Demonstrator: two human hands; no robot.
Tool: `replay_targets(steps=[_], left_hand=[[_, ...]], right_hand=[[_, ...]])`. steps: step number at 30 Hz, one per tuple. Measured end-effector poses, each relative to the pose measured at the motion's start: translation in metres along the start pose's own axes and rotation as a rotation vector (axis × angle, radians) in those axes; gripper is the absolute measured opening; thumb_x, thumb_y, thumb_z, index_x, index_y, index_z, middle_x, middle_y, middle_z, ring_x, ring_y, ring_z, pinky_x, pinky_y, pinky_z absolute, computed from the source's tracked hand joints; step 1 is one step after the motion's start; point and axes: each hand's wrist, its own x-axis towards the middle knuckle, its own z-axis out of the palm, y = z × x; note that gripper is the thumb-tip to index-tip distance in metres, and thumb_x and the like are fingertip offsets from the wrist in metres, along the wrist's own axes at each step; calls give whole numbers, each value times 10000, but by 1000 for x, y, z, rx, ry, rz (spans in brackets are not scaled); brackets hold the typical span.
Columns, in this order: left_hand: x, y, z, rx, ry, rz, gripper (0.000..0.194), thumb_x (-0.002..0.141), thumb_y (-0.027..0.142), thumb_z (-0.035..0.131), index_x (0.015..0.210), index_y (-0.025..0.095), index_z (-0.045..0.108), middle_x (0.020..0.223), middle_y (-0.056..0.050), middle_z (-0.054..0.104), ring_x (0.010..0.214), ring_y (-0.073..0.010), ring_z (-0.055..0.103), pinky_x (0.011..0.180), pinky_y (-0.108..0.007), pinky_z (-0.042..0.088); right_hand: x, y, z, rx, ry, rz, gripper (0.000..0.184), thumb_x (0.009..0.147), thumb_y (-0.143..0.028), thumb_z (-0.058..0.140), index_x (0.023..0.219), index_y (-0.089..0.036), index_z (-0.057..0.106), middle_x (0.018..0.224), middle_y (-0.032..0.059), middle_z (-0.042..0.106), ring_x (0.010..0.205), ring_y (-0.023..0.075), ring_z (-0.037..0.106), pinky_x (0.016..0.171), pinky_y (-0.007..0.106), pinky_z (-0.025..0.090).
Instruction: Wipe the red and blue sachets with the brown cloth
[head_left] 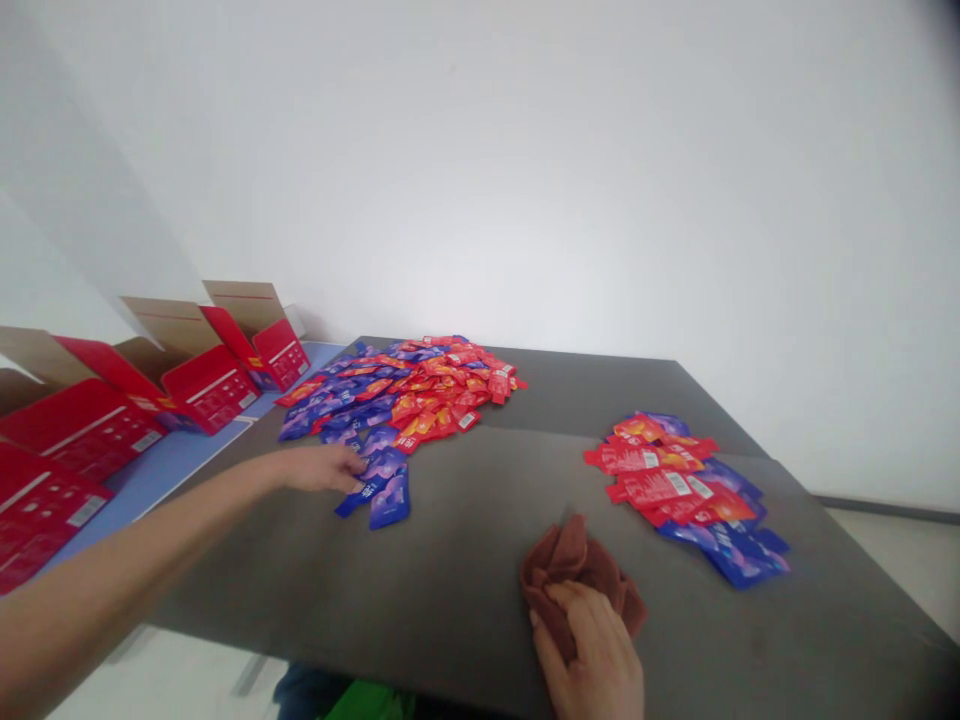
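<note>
Left hand [319,468] at 9 o'clock, fingers on blue sachets [388,498], grip narrow; right hand [592,645] at 6 o'clock, closed around brown cloth [570,560]; open grey tabletop [450,560] between, red-and-blue sachet pile [675,485] at 2 o'clock.

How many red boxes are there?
4. Red boxes stand open in a row on a blue surface: the first box and second box at the view's left edge, the third box and fourth box farther along. More may lie beyond it.

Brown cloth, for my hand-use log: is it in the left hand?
No, the right hand holds the brown cloth; the left hand touches blue sachets.
</note>
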Motion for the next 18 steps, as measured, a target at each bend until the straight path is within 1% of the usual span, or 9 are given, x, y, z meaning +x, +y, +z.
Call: replay_targets(steps=[2, 4, 7, 9, 11, 14, 16, 18], left_hand=[[-2, 0, -6, 19, -55, -14, 361, 734, 562, 684, 719, 202, 703, 704, -18, 676, 670, -226, 594, 613, -284, 426], [1, 1, -6, 54, -67, -38, 381, 731, 574, 680, 663, 200, 672, 645, -21, 637, 629, -221, 568, 586, -292, 406], [11, 5, 5, 126, 20, -84, 403, 750, 578, 652, 608, 202, 620, 605, -34, 588, 607, -223, 539, 588, -313, 391], [17, 8, 18, 168, 110, -108, 390, 752, 567, 650, 618, 202, 610, 664, -61, 608, 659, -243, 560, 633, -334, 412], [18, 10, 32, 184, 191, -122, 383, 772, 572, 638, 714, 194, 647, 800, -102, 659, 771, -278, 604, 710, -358, 443], [12, 8, 47, 157, 268, -133, 430, 831, 571, 586, 976, 180, 690, 1032, -145, 694, 962, -320, 637, 846, -388, 472], [5, 5, 52, 121, 290, -131, 460, 838, 552, 585, 1099, 186, 682, 1128, -143, 696, 1044, -322, 639, 915, -388, 475], [-1, 2, 52, 88, 285, -121, 469, 831, 542, 599, 1136, 197, 687, 1152, -128, 704, 1064, -312, 644, 935, -371, 480]], right_hand=[[-1, 1, 1, 5, 2, -5, 248, 970, -437, 644, 1115, -249, 715, 1055, 84, 752, 919, 251, 713, 798, 371, 564], [-2, 2, 2, 7, 8, -3, 246, 969, -433, 645, 1116, -249, 712, 1055, 86, 752, 922, 251, 714, 801, 372, 565], [-3, 3, 2, 10, 13, -10, 248, 965, -438, 650, 1112, -249, 712, 1046, 85, 754, 910, 248, 717, 788, 364, 567], [-2, 2, 1, 7, 14, -13, 255, 961, -447, 657, 1112, -250, 714, 1046, 83, 755, 910, 247, 719, 785, 360, 570], [-2, 2, 1, 4, 14, -9, 257, 958, -452, 660, 1109, -251, 717, 1046, 80, 756, 914, 246, 720, 785, 359, 571], [-1, 0, -1, 7, 9, 1, 245, 959, -435, 660, 1107, -248, 717, 1048, 78, 756, 926, 246, 719, 797, 362, 570], [-1, 0, -2, 14, 4, 6, 240, 961, -423, 658, 1109, -243, 715, 1051, 81, 754, 932, 247, 716, 804, 364, 569], [0, -1, -3, 18, 1, 5, 240, 962, -422, 658, 1110, -242, 714, 1054, 85, 755, 932, 250, 714, 803, 366, 568]])
